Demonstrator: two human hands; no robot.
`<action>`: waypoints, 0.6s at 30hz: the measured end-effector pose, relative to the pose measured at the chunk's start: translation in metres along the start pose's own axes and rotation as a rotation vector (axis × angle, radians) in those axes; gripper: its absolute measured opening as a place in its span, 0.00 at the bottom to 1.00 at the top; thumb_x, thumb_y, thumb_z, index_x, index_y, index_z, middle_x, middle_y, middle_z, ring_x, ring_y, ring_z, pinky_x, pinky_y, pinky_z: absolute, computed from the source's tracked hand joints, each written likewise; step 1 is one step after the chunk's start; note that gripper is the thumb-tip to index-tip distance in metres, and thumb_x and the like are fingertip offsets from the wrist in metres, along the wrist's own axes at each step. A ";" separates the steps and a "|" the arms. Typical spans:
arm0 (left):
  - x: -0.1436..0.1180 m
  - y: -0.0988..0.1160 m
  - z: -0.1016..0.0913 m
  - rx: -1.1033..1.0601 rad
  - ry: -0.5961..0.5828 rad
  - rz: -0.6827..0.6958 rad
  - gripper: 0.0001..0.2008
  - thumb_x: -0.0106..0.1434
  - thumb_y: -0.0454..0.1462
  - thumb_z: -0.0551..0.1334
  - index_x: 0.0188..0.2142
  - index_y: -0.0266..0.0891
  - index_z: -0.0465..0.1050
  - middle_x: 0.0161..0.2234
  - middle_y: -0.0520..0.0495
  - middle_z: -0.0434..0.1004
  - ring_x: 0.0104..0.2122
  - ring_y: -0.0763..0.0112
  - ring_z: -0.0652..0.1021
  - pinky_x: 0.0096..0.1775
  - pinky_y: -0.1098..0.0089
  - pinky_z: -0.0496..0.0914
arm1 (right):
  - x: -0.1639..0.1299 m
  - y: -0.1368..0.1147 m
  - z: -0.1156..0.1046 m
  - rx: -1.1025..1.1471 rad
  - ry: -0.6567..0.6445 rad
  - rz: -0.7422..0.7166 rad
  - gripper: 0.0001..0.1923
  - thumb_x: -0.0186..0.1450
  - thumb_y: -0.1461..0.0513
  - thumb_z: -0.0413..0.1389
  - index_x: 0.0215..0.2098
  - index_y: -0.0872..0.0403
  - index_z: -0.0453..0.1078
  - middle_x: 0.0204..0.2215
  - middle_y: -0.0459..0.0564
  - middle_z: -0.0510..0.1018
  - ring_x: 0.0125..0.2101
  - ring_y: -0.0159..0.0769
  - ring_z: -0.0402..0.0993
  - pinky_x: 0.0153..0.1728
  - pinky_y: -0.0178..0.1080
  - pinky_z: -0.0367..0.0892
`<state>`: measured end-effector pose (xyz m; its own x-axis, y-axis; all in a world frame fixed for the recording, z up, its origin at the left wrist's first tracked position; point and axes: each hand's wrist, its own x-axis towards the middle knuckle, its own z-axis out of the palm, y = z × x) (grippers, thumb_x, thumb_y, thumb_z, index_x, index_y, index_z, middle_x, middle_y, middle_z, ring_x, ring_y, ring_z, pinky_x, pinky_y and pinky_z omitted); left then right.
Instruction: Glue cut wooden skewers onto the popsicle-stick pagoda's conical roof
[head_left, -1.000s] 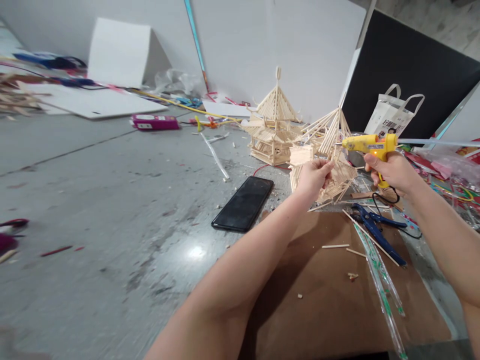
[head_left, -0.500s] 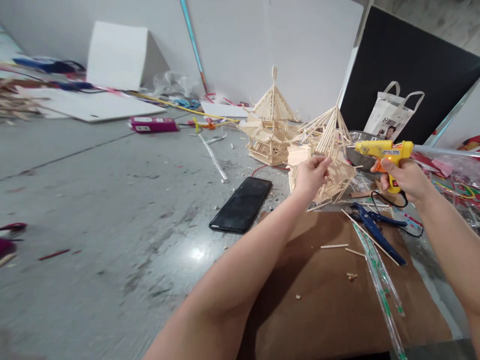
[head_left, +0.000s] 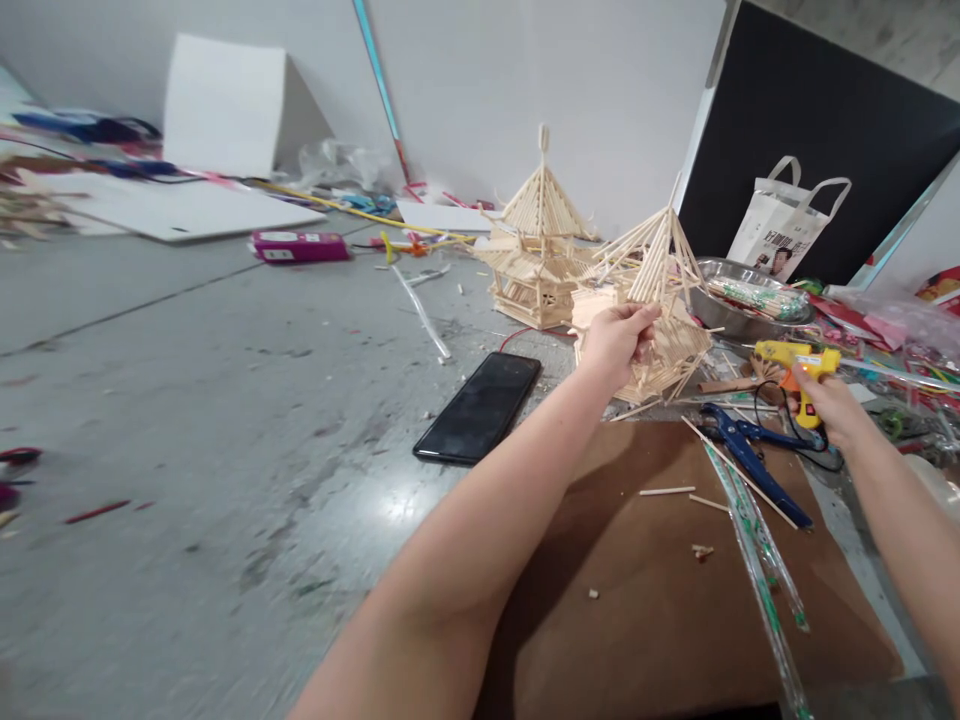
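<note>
My left hand (head_left: 621, 340) is closed at the near side of a pagoda model (head_left: 664, 250) made of thin wooden sticks. Its fingers pinch the lower end of a stick in the model's pointed, partly open roof. To the right, my right hand (head_left: 829, 405) is wrapped round the handle of a yellow hot glue gun (head_left: 799, 358), whose nozzle points left. A clear glue stick (head_left: 896, 372) juts from the gun's back. Behind the left hand stands another stick pagoda (head_left: 544, 245) with a filled roof and a finial on top.
A black phone (head_left: 480, 408) lies left of my left forearm. On the brown board (head_left: 645, 600) are loose sticks, plastic sleeves (head_left: 757, 550) and blue-handled cutters (head_left: 754, 465). A metal bowl (head_left: 739, 315) with wrapped sticks, a white bag (head_left: 784, 225) and a purple power strip (head_left: 300, 247) are farther back.
My right hand has moved the glue gun down and to the right, away from the pagoda roof, uncovering the metal bowl. My left hand stays at the same model.
</note>
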<state>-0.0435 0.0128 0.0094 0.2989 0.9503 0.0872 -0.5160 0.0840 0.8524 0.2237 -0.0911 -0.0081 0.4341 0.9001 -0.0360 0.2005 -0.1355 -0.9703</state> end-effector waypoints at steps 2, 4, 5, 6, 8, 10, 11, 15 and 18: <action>-0.001 0.001 0.000 -0.049 -0.019 -0.039 0.08 0.55 0.34 0.60 0.23 0.35 0.63 0.11 0.59 0.60 0.08 0.86 0.57 0.12 0.79 0.49 | 0.003 0.009 -0.004 -0.006 0.026 0.019 0.16 0.52 0.48 0.59 0.27 0.52 0.66 0.11 0.42 0.67 0.12 0.26 0.61 0.13 0.30 0.60; -0.002 0.002 0.000 -0.074 -0.028 -0.063 0.08 0.53 0.34 0.62 0.22 0.35 0.63 0.11 0.59 0.60 0.08 0.86 0.57 0.13 0.79 0.49 | 0.004 0.015 -0.006 -0.009 0.048 0.011 0.18 0.51 0.48 0.58 0.27 0.53 0.66 0.10 0.42 0.67 0.11 0.26 0.62 0.12 0.29 0.60; -0.002 0.002 0.000 -0.079 -0.029 -0.068 0.09 0.53 0.34 0.62 0.22 0.35 0.62 0.11 0.59 0.60 0.09 0.86 0.57 0.13 0.79 0.48 | 0.004 0.017 -0.007 -0.013 0.051 0.004 0.19 0.51 0.47 0.58 0.27 0.53 0.66 0.10 0.42 0.67 0.11 0.26 0.61 0.12 0.29 0.60; -0.002 0.003 0.001 -0.083 -0.025 -0.069 0.09 0.52 0.34 0.62 0.22 0.35 0.62 0.11 0.59 0.60 0.09 0.86 0.57 0.13 0.79 0.48 | 0.005 0.019 -0.008 -0.016 0.050 0.002 0.20 0.50 0.46 0.58 0.28 0.54 0.66 0.10 0.42 0.67 0.11 0.26 0.61 0.12 0.29 0.60; -0.002 0.003 0.001 -0.089 -0.015 -0.069 0.09 0.53 0.34 0.62 0.22 0.35 0.62 0.11 0.59 0.59 0.09 0.86 0.57 0.13 0.79 0.49 | 0.006 0.024 -0.010 -0.007 0.049 -0.004 0.22 0.49 0.46 0.59 0.28 0.55 0.66 0.10 0.42 0.67 0.11 0.25 0.61 0.13 0.29 0.60; -0.002 0.003 0.002 -0.092 0.005 -0.070 0.09 0.54 0.34 0.62 0.22 0.35 0.62 0.11 0.59 0.59 0.09 0.86 0.56 0.13 0.79 0.49 | 0.009 0.029 -0.014 0.001 0.062 -0.003 0.23 0.48 0.45 0.59 0.28 0.55 0.65 0.10 0.42 0.67 0.11 0.26 0.62 0.13 0.30 0.61; -0.001 0.003 0.002 -0.091 0.017 -0.069 0.09 0.54 0.34 0.61 0.22 0.36 0.61 0.11 0.59 0.59 0.09 0.86 0.56 0.13 0.79 0.49 | 0.010 0.033 -0.017 0.002 0.077 0.008 0.23 0.48 0.45 0.59 0.27 0.55 0.65 0.10 0.42 0.67 0.11 0.26 0.62 0.13 0.30 0.61; -0.001 0.002 0.002 -0.095 0.037 -0.062 0.11 0.53 0.34 0.63 0.21 0.36 0.61 0.12 0.59 0.58 0.09 0.87 0.56 0.13 0.79 0.48 | 0.017 0.047 -0.026 0.015 0.121 0.051 0.21 0.48 0.46 0.58 0.24 0.55 0.64 0.09 0.42 0.65 0.11 0.26 0.60 0.13 0.31 0.60; -0.001 0.001 0.002 -0.108 0.022 -0.059 0.11 0.53 0.34 0.63 0.21 0.36 0.60 0.12 0.60 0.58 0.09 0.87 0.56 0.13 0.79 0.48 | 0.023 0.056 -0.031 0.025 0.162 0.055 0.21 0.49 0.45 0.58 0.25 0.54 0.64 0.12 0.42 0.66 0.12 0.27 0.61 0.15 0.32 0.62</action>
<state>-0.0425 0.0112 0.0112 0.3143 0.9490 0.0267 -0.5818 0.1703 0.7953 0.2723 -0.0913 -0.0561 0.5801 0.8129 -0.0520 0.1517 -0.1706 -0.9736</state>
